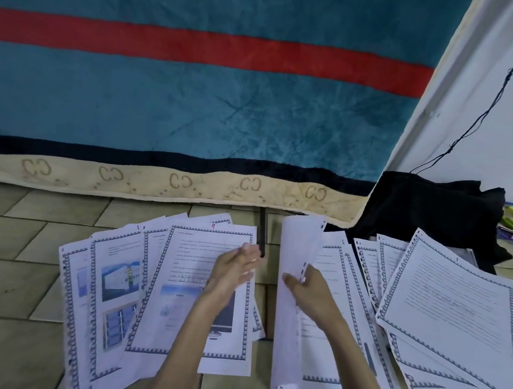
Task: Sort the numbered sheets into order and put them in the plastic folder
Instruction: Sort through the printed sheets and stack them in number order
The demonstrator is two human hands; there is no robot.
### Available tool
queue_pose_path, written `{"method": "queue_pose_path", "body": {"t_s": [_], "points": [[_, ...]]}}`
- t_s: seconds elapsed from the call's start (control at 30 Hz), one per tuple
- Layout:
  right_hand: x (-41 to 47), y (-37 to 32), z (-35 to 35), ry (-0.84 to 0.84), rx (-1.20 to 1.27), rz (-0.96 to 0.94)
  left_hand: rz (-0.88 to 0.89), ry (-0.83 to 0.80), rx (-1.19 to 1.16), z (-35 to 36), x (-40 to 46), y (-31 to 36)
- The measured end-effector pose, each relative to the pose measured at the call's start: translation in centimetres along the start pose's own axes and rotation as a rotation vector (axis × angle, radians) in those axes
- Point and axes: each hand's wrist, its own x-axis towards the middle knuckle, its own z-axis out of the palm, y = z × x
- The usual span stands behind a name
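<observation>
Right hand (309, 290) fingers clamp a lifted white punched sheet (296, 257), probably to check its number; left hand (238, 268) fingers apart over the fanned bordered sheets (203, 251) on the tiled floor (19, 270).

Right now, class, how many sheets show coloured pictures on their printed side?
3: one far left, one beside it, and the number 9 sheet under the left hand. Overlapped sheets may hide more.

Floor (14, 257): pale greenish tiles, dark grout lines, running under and to both sides of the fingers (247, 248). Beyond the fingertips, a mattress (194, 106) in teal plush with a red stripe, dark band, cream patterned border. Up and right of the fingers: white wall (494, 112), thin black cord (476, 123), black cloth heap (428, 205).
</observation>
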Motion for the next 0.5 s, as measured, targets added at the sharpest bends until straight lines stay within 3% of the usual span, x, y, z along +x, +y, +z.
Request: {"method": "queue_pose_path", "body": {"t_s": [0.07, 0.13, 0.23, 0.3, 0.4, 0.5], "points": [[0.1, 0.4, -0.6, -0.030, 0.015, -0.051, 0.053, 0.429, 0.602, -2.9, 0.3, -0.7], [0.2, 0.1, -0.6, -0.070, -0.020, -0.132, -0.133, 0.635, 0.895, -5.6, -0.1, -0.8], [0.2, -0.4, 0.8, -0.048, -0.128, -0.269, -0.371, 0.624, 0.844, -7.3, -0.6, -0.7], [-0.1, -1.2, 1.9, -0.073, -0.138, -0.291, -0.370, 0.653, 0.881, -7.6, -0.5, -0.8], [-0.6, -1.7, 3.7, -0.099, -0.252, -0.238, -0.145, 0.731, 0.940, -8.3, -0.5, -1.1], [-1.4, -3.5, 5.4, -0.043, -0.164, -0.257, 0.101, 0.557, 0.632, -7.8, -1.9, -0.2]]}}
